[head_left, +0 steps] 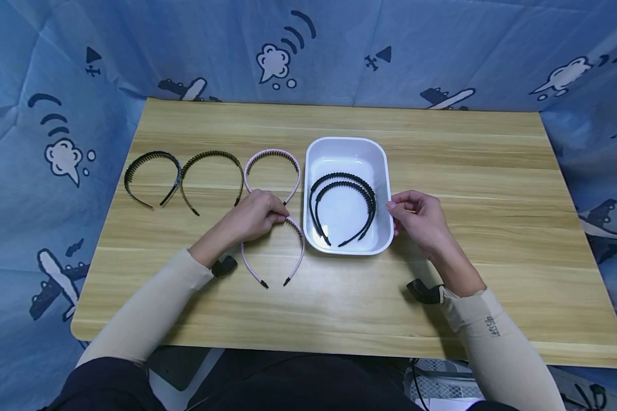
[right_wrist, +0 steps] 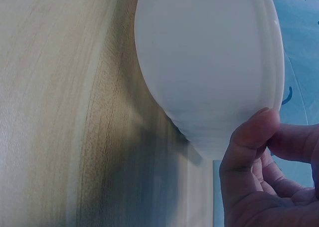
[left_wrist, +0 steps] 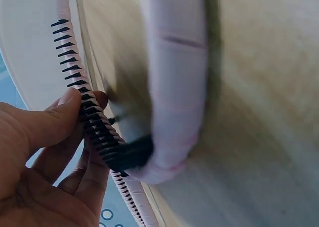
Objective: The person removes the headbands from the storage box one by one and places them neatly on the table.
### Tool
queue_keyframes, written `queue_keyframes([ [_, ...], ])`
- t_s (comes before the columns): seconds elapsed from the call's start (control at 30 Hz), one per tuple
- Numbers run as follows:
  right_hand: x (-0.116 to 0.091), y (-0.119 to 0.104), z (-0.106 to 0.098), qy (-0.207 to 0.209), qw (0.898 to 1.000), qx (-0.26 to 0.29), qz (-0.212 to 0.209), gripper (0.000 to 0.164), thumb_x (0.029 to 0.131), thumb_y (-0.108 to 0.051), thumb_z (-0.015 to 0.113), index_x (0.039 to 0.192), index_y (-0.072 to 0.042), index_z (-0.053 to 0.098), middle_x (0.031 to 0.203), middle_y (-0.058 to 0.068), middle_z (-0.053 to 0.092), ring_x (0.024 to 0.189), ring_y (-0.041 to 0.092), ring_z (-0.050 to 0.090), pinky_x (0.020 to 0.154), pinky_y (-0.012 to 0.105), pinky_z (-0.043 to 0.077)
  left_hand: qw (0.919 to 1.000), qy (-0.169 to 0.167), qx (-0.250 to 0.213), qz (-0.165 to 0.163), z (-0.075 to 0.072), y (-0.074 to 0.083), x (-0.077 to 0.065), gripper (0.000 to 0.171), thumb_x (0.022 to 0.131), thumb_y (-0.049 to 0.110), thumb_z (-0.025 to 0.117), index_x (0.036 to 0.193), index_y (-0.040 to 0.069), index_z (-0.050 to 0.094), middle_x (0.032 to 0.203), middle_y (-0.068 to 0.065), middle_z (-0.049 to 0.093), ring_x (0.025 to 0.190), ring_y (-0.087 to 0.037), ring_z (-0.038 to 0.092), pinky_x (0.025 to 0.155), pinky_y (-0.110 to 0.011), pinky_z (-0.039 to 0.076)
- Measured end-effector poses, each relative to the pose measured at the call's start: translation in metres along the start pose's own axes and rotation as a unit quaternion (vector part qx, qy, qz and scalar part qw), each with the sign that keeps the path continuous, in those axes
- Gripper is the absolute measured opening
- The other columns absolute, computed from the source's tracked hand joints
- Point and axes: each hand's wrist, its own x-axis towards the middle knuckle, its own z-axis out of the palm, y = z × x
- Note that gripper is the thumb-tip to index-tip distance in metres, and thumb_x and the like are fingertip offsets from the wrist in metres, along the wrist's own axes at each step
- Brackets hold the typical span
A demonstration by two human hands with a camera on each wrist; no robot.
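Note:
My left hand (head_left: 259, 216) pinches the top of a pale pink toothed headband (head_left: 299, 264) between thumb and fingers; its black-tipped ends point toward me. In the left wrist view, black comb teeth (left_wrist: 97, 122) line its inner side under the fingers. A second pink headband (head_left: 273, 152) lies just behind, partly hidden by that hand. To the right stands a white plastic tub (head_left: 347, 147) with two black headbands (head_left: 374, 200) inside, one overlapping the other. My right hand (head_left: 417, 220) pinches the tub's right rim (right_wrist: 277, 62) between thumb and finger.
Left of the pink headbands lie a brownish toothed headband (head_left: 212, 154) and a dark one with bluish trim (head_left: 156, 154), side by side. The wooden table (head_left: 493, 228) is bordered by a blue printed cloth (head_left: 329, 51).

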Motion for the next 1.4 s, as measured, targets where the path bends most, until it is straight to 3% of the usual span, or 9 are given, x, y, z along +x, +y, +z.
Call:
queue_keyframes([
  [0.7, -0.0008, -0.0008, 0.0, 0.002, 1.0, -0.003, 0.002, 0.018, 0.103, -0.006, 0.064, 0.114, 0.009, 0.06, 0.073, -0.011, 0.066, 0.057, 0.006, 0.059, 0.053, 0.023, 0.055, 0.9959, 0.025, 0.053, 0.069, 0.0055, -0.0021, -0.0021, 0.013, 0.092, -0.002, 0.073, 0.097, 0.005, 0.083, 0.1, -0.011, 0.082, 0.1, -0.029, 0.077, 0.102, -0.043, 0.059],
  [1.03, -0.0011, -0.0008, -0.0003, 0.003, 1.0, -0.004, 0.0, 0.02, 0.104, -0.006, 0.063, 0.115, 0.01, 0.06, 0.073, -0.01, 0.066, 0.057, 0.006, 0.06, 0.053, 0.023, 0.056, 0.9953, 0.029, 0.053, 0.076, 0.0058, -0.0022, -0.0017, 0.011, 0.092, -0.001, 0.074, 0.096, 0.004, 0.083, 0.098, -0.01, 0.082, 0.098, -0.029, 0.077, 0.099, -0.043, 0.06],
  [1.4, -0.0011, -0.0009, -0.0009, 0.001, 1.0, -0.004, 0.002, 0.02, 0.104, -0.006, 0.063, 0.115, 0.01, 0.06, 0.073, -0.01, 0.066, 0.057, 0.006, 0.059, 0.053, 0.023, 0.056, 0.9973, 0.018, 0.041, 0.057, 0.004, -0.0006, -0.002, 0.01, 0.093, 0.001, 0.074, 0.099, 0.003, 0.082, 0.102, -0.011, 0.081, 0.101, -0.029, 0.077, 0.1, -0.043, 0.06],
])
